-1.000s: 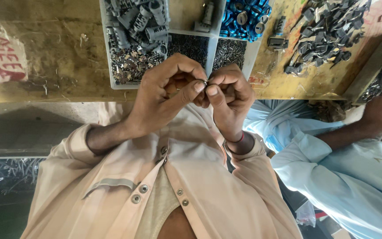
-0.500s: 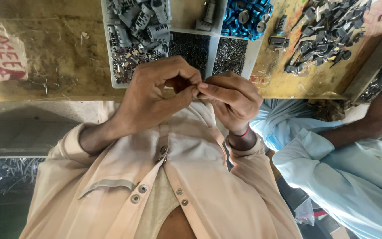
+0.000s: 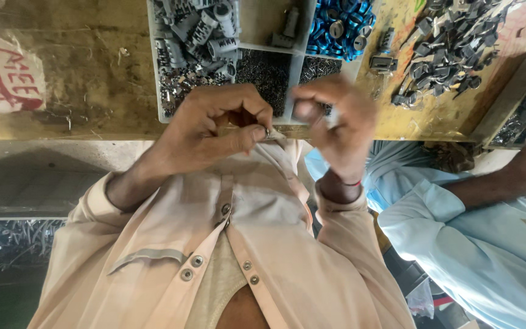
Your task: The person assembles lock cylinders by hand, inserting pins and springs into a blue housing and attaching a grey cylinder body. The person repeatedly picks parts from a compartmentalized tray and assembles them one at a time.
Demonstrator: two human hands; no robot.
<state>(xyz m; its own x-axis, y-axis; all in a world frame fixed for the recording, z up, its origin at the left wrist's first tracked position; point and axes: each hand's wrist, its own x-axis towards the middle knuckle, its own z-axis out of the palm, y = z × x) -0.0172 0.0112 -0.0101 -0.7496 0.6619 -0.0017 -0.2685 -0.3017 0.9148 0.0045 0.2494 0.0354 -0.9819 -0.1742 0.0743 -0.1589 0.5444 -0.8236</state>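
Note:
My left hand (image 3: 211,131) is curled in front of my chest and pinches a small metal part (image 3: 265,131) between thumb and forefinger. To its right, a short gap away, my right hand (image 3: 339,131) is blurred with its fingers bent; whether it holds anything cannot be made out. Both hands hover at the near edge of a grey compartment tray (image 3: 157,91). The tray holds grey ribbed cylinders (image 3: 202,30), tiny dark metal bits (image 3: 264,70) and blue round parts (image 3: 339,24).
The tray lies on a worn wooden bench (image 3: 74,73) with a red-and-white patch (image 3: 4,76) at the left. A heap of dark metal parts (image 3: 452,39) lies at the right. A co-worker's light blue sleeve (image 3: 476,244) and forearm (image 3: 518,176) are close on my right.
My hands were pressed together fingertip to fingertip. The right hand has now pulled away to the right, while the left hand keeps its pinch on the small part.

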